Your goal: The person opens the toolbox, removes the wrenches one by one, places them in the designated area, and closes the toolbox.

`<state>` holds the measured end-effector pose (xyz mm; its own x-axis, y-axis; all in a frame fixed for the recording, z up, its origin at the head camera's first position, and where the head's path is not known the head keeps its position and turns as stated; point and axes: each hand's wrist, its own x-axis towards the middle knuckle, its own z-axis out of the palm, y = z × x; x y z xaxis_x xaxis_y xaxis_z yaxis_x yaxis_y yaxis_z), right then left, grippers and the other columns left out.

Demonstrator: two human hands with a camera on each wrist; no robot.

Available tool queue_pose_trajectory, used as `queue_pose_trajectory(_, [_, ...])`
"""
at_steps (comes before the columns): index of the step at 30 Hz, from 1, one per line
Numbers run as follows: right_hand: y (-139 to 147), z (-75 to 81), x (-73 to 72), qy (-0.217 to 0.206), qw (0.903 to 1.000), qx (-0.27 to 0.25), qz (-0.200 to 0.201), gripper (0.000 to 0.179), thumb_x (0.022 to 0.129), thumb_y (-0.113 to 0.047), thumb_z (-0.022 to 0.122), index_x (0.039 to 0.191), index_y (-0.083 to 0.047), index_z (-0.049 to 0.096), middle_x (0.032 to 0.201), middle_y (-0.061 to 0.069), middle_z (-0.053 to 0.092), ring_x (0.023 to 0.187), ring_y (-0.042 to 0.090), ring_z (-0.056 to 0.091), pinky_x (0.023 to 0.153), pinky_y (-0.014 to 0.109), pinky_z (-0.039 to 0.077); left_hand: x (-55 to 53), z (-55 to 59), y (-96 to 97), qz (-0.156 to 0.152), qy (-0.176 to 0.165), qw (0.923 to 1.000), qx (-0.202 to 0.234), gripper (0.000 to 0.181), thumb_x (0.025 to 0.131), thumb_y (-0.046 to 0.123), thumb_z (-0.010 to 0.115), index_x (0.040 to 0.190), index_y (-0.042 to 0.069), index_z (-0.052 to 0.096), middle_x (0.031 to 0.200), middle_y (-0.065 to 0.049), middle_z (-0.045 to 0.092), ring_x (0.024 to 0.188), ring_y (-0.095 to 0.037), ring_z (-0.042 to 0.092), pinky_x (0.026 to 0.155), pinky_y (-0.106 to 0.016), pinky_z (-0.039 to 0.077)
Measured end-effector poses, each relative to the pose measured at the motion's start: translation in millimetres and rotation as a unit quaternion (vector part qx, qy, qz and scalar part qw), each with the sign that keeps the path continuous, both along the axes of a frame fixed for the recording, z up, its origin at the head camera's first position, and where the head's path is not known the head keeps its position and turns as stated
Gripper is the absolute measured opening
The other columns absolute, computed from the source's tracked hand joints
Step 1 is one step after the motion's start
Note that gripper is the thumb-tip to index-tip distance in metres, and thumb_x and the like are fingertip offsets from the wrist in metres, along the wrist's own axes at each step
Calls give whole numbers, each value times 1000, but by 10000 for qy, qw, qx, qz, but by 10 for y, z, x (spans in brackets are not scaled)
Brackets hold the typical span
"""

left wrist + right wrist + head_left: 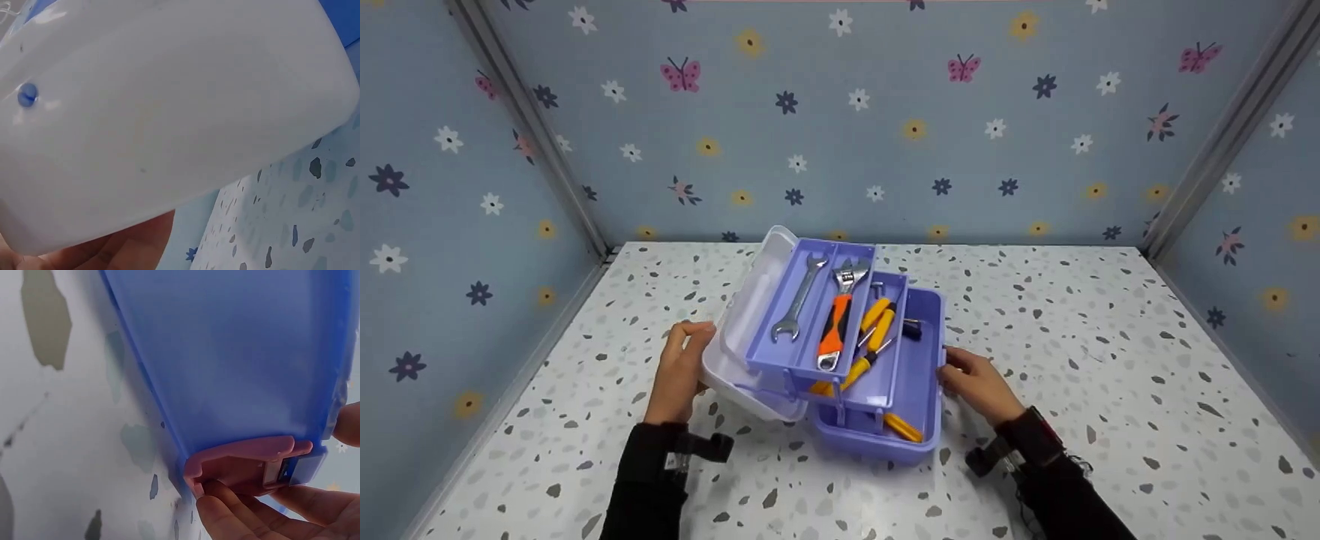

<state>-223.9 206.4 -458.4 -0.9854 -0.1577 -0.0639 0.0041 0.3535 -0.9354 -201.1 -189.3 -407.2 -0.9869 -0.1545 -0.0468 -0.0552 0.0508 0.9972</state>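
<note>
A purple toolbox (pixel 924 375) stands unfolded, its stepped trays fanned out to the left. My left hand (pixel 676 371) grips the edge of its white lid (pixel 169 112), fingers partly hidden behind it. On the right side, my right hand (pixel 981 384) holds the box wall, fingers at a pink latch (pixel 242 464) and another digit near the rim. In the top tray lie an open-end wrench (pixel 799 300) and an orange-handled adjustable wrench (pixel 832 330). Yellow-and-black-handled tools (pixel 877 334) fill the middle tray. A yellow handle (pixel 903 427) shows in the bottom compartment.
The white speckled tabletop (pixel 1110 375) extends on both sides of the box. Behind it rises a blue flower-and-butterfly wall (pixel 840 112), with side panels at left and right. A dark strap with a camera mount sits on each wrist.
</note>
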Motion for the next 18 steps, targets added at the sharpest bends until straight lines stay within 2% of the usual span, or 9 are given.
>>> queue_pose_trajectory(3, [-8,-7,6,63,10000,4,-37,50,90,-9,55,138,4,51,117,23,65,81,10,58,72,22,50,-7,-53,-33,26,-117,9997,226,38,101,37,47,124,7,46,127,-11,53,83,-10,64,69,-28,55])
queue_pose_trajectory(9, [-30,-4,15,159,9999,21,-1,50,91,-11,58,138,4,51,124,25,63,85,11,60,73,21,50,-41,-151,-93,72,-335,9971,686,32,101,39,49,111,9,46,94,1,63,76,-11,63,66,-28,54])
queue_pose_trajectory(18, [-25,-26,7,124,9999,44,-15,50,92,-12,58,139,4,50,128,25,61,99,18,63,81,22,52,-103,-360,-218,-189,-542,9889,1367,17,102,30,46,102,13,49,92,2,61,80,-11,60,72,-25,50])
